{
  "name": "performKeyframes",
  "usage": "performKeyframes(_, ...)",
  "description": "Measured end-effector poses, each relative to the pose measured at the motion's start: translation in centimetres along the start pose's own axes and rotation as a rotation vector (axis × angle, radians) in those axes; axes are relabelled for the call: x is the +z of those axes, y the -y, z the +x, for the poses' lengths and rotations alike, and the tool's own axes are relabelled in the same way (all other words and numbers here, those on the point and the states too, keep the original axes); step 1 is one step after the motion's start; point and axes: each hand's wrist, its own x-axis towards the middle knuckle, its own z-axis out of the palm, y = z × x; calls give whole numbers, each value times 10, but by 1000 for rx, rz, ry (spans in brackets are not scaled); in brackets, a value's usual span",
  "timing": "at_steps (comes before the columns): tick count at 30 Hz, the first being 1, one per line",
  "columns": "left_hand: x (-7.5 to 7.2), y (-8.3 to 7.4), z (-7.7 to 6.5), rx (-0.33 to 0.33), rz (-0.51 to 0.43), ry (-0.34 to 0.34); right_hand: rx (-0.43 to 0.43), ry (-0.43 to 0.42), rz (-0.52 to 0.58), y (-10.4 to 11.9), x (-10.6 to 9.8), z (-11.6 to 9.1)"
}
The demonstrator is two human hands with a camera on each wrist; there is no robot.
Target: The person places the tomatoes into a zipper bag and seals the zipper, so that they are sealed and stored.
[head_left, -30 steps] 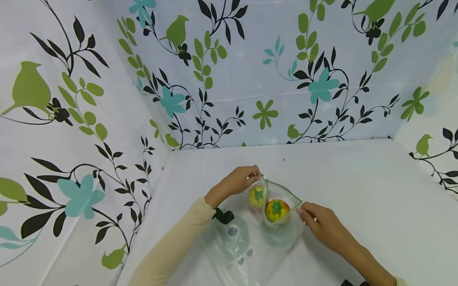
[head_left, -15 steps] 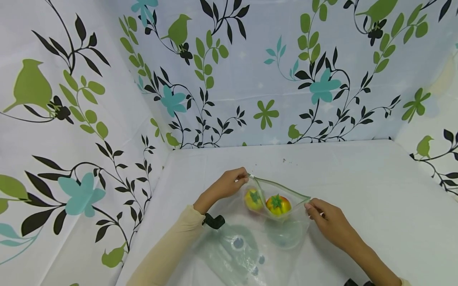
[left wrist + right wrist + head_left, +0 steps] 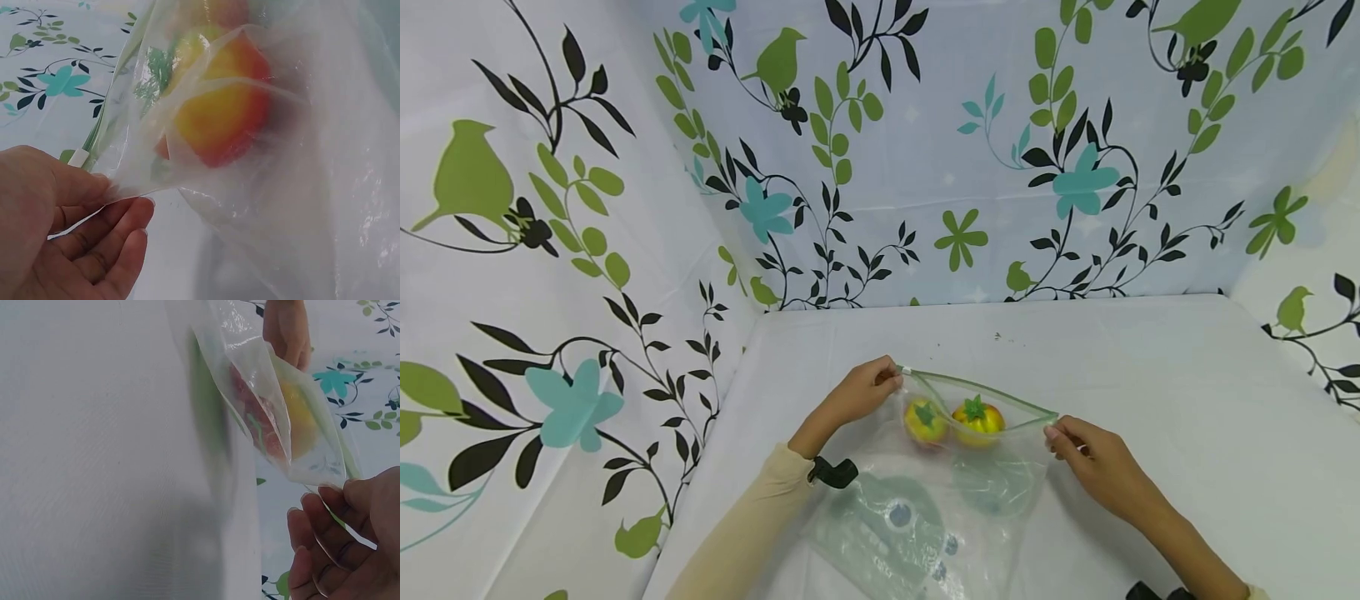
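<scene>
A clear zip bag (image 3: 992, 492) with a green zip edge spans both hands in the head view. Inside, near its mouth, are two yellow-and-red fruits with green leafy tops, a left fruit (image 3: 926, 421) and a right fruit (image 3: 978, 419). My left hand (image 3: 861, 392) pinches the bag's left top corner between thumb and fingers, beside a white slider (image 3: 79, 157). At the opposite corner my right hand (image 3: 1093, 454) pinches the zip edge, its other fingers loosely bent in the right wrist view. The mouth is stretched into a narrow gap.
A white table (image 3: 1180, 375) lies beneath the bag. Behind and at the sides hangs a cloth (image 3: 880, 167) printed with leaves, birds and flowers. Small dark specks (image 3: 997, 337) dot the table's far part. Black wrist mounts sit on both arms.
My left hand has moved left and slightly down, and my right hand slightly right. The bag's mouth has gone from a wide gape to a stretched, narrower gap, with the fruits lying further left.
</scene>
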Motion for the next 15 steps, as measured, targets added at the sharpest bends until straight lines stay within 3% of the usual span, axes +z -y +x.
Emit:
performKeyframes(8,-1,6,-5,-9,-122,-15,6,24,32,-2,0,1)
performKeyframes(15,0,3,-6,20,-152,-24,-28,49,33,1,2,8)
